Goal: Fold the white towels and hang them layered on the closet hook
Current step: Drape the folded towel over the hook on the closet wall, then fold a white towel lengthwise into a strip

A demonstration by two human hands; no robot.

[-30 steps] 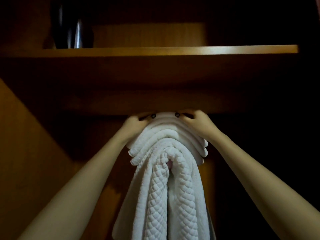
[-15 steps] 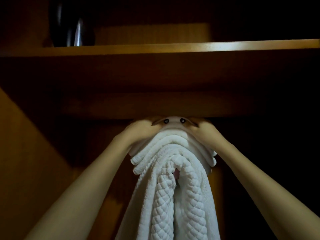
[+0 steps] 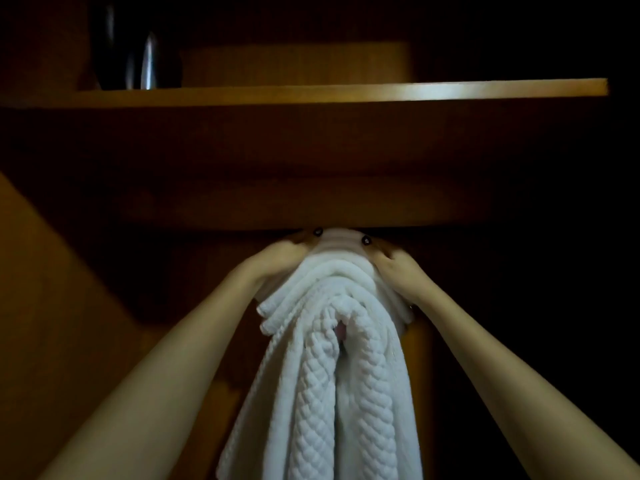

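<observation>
Holding the white towels [image 3: 332,368] up high under the closet shelf [image 3: 346,93] | left hand [image 3: 277,261] and right hand [image 3: 398,268] grip the top fold, one each side, likely to seat it on the hook | hook hidden behind towels

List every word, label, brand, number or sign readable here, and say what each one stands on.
No text can be read.
The white towels show only a woven pattern, with no print or visible label.
The wooden shelf shows no print.
The dark shiny object on the shelf is too dim to show any marking.
The small pink spot in the towel folds is too small to identify.
</observation>
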